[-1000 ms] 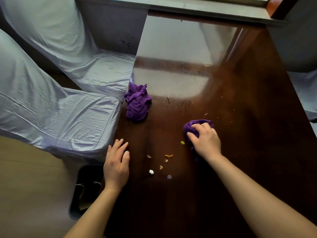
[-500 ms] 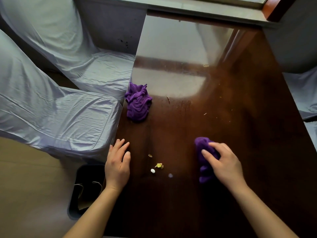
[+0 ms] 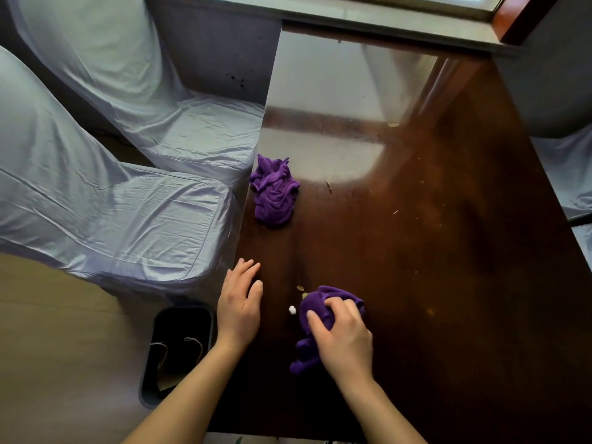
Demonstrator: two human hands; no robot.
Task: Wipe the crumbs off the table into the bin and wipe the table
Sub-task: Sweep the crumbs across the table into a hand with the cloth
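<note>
My right hand (image 3: pixel 342 339) grips a bunched purple cloth (image 3: pixel 315 307) pressed on the dark wooden table (image 3: pixel 448 283). Just left of the cloth lie a white crumb (image 3: pixel 292 309) and two small yellowish crumbs (image 3: pixel 302 291). My left hand (image 3: pixel 238 304) lies flat and open at the table's left edge, a short gap left of the crumbs. A black bin (image 3: pixel 179 347) stands on the floor below that edge, beside my left wrist. Small specks (image 3: pixel 395 212) are scattered farther back on the table.
A second crumpled purple cloth (image 3: pixel 274 192) lies near the left edge, farther back. Two chairs in pale fabric covers (image 3: pixel 128 219) stand left of the table. A window sill (image 3: pixel 384 24) runs along the far end. Another covered chair (image 3: pixel 570 174) is at the right.
My right hand has swept the cloth back toward me and then left, pushing the crumbs together toward my left hand. The left hand has stayed at the edge.
</note>
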